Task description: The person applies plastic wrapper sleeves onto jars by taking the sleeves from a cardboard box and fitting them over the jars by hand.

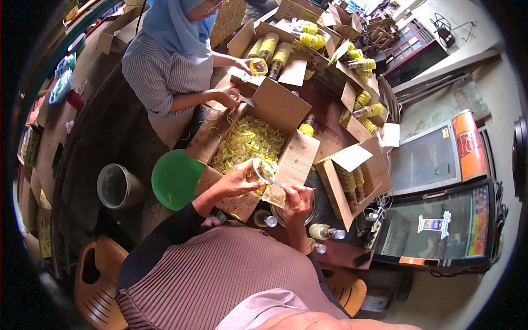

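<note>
My left hand (pixel 241 180) is closed around a clear, round, ring-like piece (pixel 265 170) with a pale rim, held over the near edge of an open cardboard box (pixel 297 162). Yellow shreds (pixel 247 144) fill that box. Just to the right, my right hand (pixel 297 204) is closed on a thin, pale, blade-like tool (pixel 275 182), whose tip meets the ring's lower edge. The tool's handle is hidden in my fingers. Small bottles with clear caps (pixel 326 231) lie and stand near my right hand.
Across the box, a co-worker's hands hold a yellow ring (pixel 258 66) and a knife (pixel 246 100). A green basin (pixel 177 180) and a grey bucket (pixel 115 186) are at the left. Boxes of yellow-wrapped bottles (pixel 268 47) and another open box (pixel 374 165) line the far and right sides.
</note>
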A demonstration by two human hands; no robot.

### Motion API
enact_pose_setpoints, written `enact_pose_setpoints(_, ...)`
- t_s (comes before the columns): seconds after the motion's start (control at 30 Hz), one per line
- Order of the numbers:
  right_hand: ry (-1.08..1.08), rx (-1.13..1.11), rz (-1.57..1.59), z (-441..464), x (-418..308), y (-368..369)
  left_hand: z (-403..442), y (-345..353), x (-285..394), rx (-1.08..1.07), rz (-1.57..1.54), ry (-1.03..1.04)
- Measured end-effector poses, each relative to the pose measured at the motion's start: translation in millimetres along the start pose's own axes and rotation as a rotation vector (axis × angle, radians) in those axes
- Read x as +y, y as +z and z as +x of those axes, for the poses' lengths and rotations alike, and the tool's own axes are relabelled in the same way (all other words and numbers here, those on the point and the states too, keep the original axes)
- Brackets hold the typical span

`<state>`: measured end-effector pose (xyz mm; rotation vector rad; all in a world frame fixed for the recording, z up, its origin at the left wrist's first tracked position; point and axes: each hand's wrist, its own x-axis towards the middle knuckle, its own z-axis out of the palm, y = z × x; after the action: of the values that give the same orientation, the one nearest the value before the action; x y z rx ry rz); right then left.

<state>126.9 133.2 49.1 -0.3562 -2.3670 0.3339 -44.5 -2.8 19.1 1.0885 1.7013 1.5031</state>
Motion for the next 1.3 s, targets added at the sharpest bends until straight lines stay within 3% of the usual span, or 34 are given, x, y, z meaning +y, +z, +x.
enact_pose_setpoints(0.33,-0.121,-0.146,-0.074,14.1,13.7,0.1,10.6,2.3,-0.4,-0.045,0.066,-0.136)
enact_pose_setpoints(0.4,-0.105,-0.17,-0.067,10.9,19.2,5.6,12.6,5.7,-2.3,0.097,0.177,-0.028)
enact_pose_setpoints(0.43,-0.102,-0.191,-0.058,9.9,21.7,8.0,14.9,3.3,-2.0,0.005,0.12,-0.122)
enact_pose_setpoints(0.8,-0.057,-0.257,-0.1,-0.1,36.1,29.3,38.6,0.0,-27.3,-0.151,0.129,-0.202)
enact_pose_setpoints(0.87,-0.047,-0.261,-0.088,-2.5,38.9,32.9,44.1,-3.7,-25.1,-0.219,-0.008,-0.231)
enact_pose_setpoints(1.0,-0.053,-0.302,-0.098,-3.8,38.4,35.6,49.2,4.6,-49.2,-0.29,-0.192,-0.075)
enact_pose_setpoints(1.07,-0.054,-0.289,-0.085,-4.6,40.5,36.2,48.2,2.6,-50.3,-0.317,-0.245,-0.134)
enact_pose_setpoints(1.13,-0.045,-0.276,-0.083,-6.5,40.1,35.6,47.6,-4.7,-47.5,-0.462,-0.394,-0.46)
enact_pose_setpoints(1.17,-0.06,-0.272,-0.094,-8.2,39.9,35.7,45.9,-2.2,-48.7,-0.443,-0.382,-0.362)
enact_pose_setpoints(1.3,-0.061,-0.259,-0.082,-13.1,35.5,32.8,37.2,5.0,-58.9,-0.49,-0.564,-0.417)
